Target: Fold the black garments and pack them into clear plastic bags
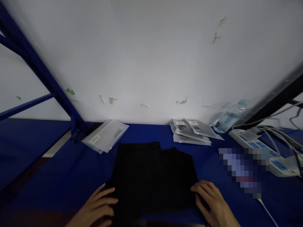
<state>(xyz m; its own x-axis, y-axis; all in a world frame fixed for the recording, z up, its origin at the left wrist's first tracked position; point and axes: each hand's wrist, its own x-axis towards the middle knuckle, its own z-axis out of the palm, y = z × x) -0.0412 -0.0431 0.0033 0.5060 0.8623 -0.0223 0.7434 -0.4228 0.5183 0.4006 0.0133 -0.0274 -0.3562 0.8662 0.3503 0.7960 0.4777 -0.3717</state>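
Observation:
A black garment (153, 179), folded or laid in layers, lies on the blue table in front of me. Its exact kind does not show. My left hand (97, 205) is open at the left edge, fingers apart, with the fingertips touching or just over the cloth. On the opposite side, my right hand (211, 198) has its fingers bent over the right edge and the thumb below, pinching the cloth there. The garment's near edge is dark and hard to make out.
Frosted zip bags (106, 135) lie at the back left, and more labelled bags (191, 138) at the back right. A plastic bottle (228, 119) leans by the white wall. A power strip (279, 165) with cables and a pixelated phone-like object (239, 170) lie at right. A blue frame (47, 75) rises at left.

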